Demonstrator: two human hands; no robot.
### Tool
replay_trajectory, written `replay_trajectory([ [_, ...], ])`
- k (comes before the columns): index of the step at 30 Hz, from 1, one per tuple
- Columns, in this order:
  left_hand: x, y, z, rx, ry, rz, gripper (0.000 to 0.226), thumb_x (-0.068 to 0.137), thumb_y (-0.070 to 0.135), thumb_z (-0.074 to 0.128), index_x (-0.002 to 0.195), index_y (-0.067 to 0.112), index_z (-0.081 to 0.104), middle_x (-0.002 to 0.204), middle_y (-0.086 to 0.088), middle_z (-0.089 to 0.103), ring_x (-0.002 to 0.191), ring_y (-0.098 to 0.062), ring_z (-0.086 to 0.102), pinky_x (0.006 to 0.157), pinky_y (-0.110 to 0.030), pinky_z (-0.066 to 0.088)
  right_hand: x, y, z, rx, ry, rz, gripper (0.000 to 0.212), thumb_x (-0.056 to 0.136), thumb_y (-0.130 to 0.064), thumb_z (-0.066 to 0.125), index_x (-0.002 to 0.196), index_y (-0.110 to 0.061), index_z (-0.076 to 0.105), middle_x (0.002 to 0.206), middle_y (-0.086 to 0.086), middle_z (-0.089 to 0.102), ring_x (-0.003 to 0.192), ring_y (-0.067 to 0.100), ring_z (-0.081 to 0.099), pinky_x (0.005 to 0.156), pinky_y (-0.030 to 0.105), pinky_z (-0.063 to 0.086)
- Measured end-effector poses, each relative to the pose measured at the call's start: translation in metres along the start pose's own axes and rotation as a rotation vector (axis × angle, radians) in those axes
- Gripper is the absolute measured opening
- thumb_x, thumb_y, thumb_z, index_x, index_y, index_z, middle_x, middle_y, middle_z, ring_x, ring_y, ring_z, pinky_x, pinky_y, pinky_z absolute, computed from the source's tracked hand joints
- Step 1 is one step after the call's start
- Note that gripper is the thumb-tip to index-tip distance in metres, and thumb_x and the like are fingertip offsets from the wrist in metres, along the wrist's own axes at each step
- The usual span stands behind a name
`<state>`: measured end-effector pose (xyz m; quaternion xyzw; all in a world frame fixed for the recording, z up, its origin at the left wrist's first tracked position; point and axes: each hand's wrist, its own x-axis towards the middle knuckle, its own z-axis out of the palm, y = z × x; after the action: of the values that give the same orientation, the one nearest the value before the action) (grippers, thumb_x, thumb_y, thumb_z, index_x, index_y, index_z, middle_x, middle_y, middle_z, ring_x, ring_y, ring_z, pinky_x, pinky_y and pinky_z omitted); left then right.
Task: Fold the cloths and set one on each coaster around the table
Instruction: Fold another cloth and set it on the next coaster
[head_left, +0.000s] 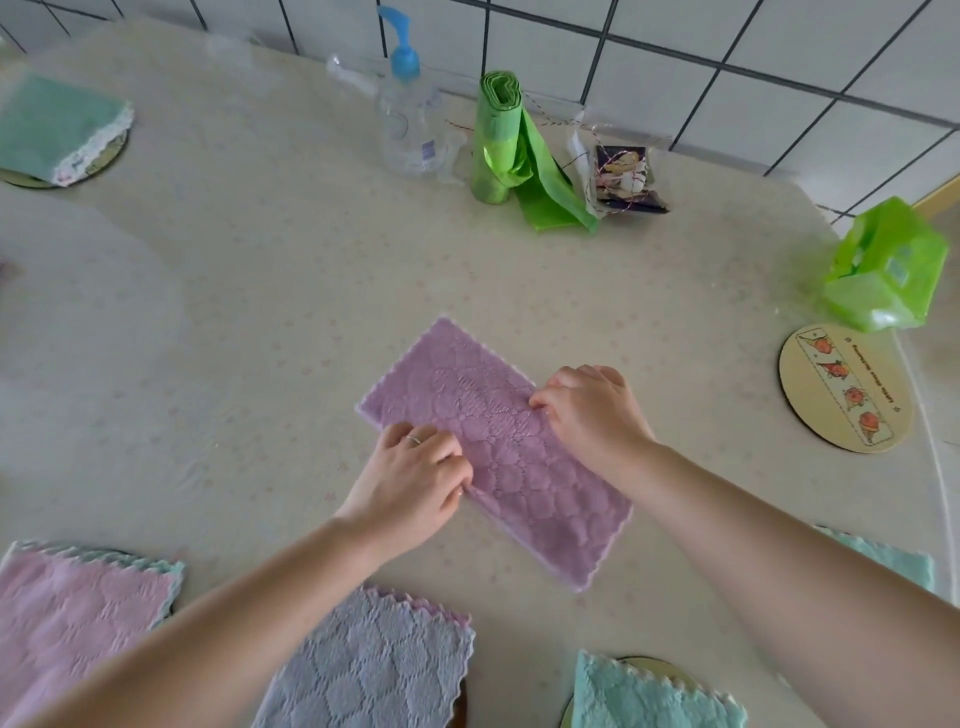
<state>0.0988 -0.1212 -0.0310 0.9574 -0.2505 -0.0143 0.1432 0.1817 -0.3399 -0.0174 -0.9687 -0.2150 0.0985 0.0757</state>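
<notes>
Grey quilted cloth (363, 670) lies nearest you at the near table edge. Beyond it, mid-table, the folded purple quilted cloth (498, 447) — your left hand (415, 483) pinches its near-left edge, right hand (587, 410) pinches its far edge. Bare round cartoon-print coaster (844, 387) sits well right.

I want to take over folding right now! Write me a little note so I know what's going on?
Left hand and right hand: each pinches a long edge of the purple cloth mid-table, folded to a strip.
Done: cloths lie on coasters at far left, near left and near right. A grey cloth lies at the near edge.
Left: fold the purple cloth again, then set it on the bare coaster at right.
</notes>
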Motion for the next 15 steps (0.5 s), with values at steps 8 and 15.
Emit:
replay_trajectory([
  [8, 0.023, -0.048, -0.028, 0.160, -0.049, -0.105, 0.013, 0.069, 0.021, 0.078, 0.075, 0.030, 0.072, 0.080, 0.007, 0.063, 0.081, -0.022, 0.060, 0.081, -0.039, 0.044, -0.038, -0.001, 0.001, 0.025, -0.144, -0.019, 0.029, 0.089, -0.020, 0.049, 0.110, -0.029, 0.067, 0.104, -0.003, 0.065, 0.106, 0.022, 0.054, 0.092, 0.033, 0.036],
  [15, 0.005, -0.049, -0.028, 0.113, 0.017, 0.120, 0.020, 0.068, 0.018, 0.080, 0.082, 0.028, 0.069, 0.084, 0.010, 0.065, 0.081, -0.017, 0.063, 0.087, -0.030, 0.034, -0.062, 0.013, 0.012, -0.026, 0.102, -0.295, 0.022, 0.063, -0.016, 0.077, 0.080, -0.029, 0.072, 0.081, -0.008, 0.063, 0.077, 0.016, 0.058, 0.078, 0.030, 0.041],
])
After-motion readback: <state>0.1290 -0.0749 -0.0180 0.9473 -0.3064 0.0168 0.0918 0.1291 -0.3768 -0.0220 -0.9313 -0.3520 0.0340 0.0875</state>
